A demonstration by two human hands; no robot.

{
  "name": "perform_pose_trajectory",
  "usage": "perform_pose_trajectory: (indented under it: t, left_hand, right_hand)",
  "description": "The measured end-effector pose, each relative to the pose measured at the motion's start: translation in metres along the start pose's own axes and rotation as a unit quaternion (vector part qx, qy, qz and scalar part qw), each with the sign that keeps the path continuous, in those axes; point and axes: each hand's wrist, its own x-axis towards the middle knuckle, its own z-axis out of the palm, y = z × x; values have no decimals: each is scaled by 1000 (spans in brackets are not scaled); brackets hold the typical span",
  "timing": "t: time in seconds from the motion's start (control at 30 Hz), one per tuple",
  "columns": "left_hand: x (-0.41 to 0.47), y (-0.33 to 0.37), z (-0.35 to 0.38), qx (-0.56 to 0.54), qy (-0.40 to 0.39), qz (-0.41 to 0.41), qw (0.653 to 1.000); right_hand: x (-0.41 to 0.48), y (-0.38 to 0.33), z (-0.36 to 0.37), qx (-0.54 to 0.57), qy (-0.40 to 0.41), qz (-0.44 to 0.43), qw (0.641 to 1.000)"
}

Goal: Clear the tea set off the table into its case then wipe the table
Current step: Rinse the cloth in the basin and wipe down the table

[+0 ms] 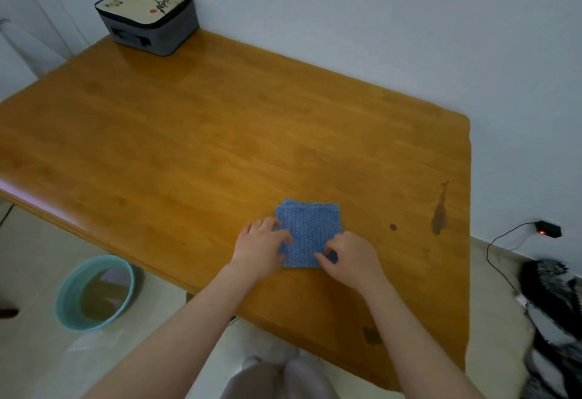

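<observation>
A folded blue cloth [310, 228] lies flat on the wooden table [189, 121] near its front edge. My left hand [259, 246] rests on the cloth's left edge, with its thumb on the fabric. My right hand [349, 255] pinches the cloth's near right corner with curled fingers. The grey tea set case [148, 17], zipped shut with a cream printed lid, stands at the far left corner of the table. No tea ware is in view.
A dark stain streak [440, 209] and a small dark spot [392, 227] mark the table to the right of the cloth. A teal basin [94, 293] of brownish water sits on the floor at the left. A black cable [504, 257] and dark fabric [554, 310] lie at the right.
</observation>
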Motion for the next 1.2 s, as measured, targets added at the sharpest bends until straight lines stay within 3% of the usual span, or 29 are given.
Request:
perform_pose_trajectory:
  t: [0.07,0.1,0.23,0.37,0.57,0.9,1.2]
  left_hand:
    - [3,-2,4,-29,37,-9,999]
    - [5,-2,5,-53,59,-10,997]
    - [4,-4,15,-148,154,-16,977]
    - [-2,-15,22,-172,203,-52,963]
    - [-9,1,33,-268,183,-69,943]
    - [-26,27,59,-132,194,-12,972]
    - [-56,61,79,-165,224,-102,955]
  right_hand:
    - [8,-11,14,-8,108,8,994]
    - [19,-21,19,-10,110,21,994]
    - [49,-50,57,-24,-11,21,999]
    - [50,-55,74,-36,16,42,998]
    - [5,-70,87,-36,26,19,999]
    - [-33,-71,88,-55,18,-10,998]
    - [-65,-50,83,-57,-17,-112,992]
